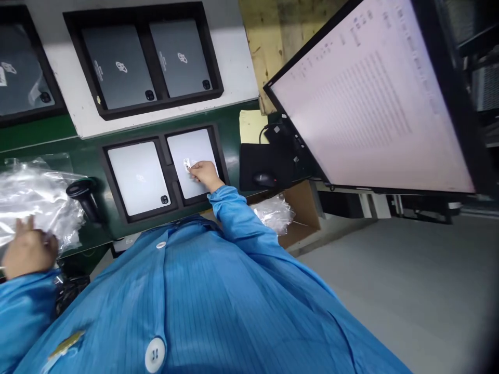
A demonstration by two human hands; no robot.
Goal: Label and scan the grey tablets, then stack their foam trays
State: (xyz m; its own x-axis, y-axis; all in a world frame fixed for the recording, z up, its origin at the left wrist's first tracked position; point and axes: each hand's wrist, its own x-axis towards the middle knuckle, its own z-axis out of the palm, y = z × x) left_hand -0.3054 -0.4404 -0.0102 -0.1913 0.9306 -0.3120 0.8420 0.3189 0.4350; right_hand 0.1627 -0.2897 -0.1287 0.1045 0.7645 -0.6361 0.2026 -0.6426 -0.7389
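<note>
My right hand [206, 174] has its thumb and fingers pinched on a small white label [186, 164] over the right silver tablet [198, 143]. That tablet lies in the right compartment of a black two-slot tray [170, 174]. A second silver tablet [136, 174], with a camera block at its lower right corner, fills the left compartment. At the far left, my left hand [29, 250] is over the near edge of a pile of clear plastic bags [37, 195]. It is slightly blurred, fingers apart, and no held thing shows in it.
A black handheld scanner [86, 200] lies between bags and tray. Behind, a tray [146, 52] holds two dark grey tablets; another tray [58, 88] is further left. To the right are a mouse [265, 179], a monitor [374, 104] and a cardboard box [306, 208] with plastic.
</note>
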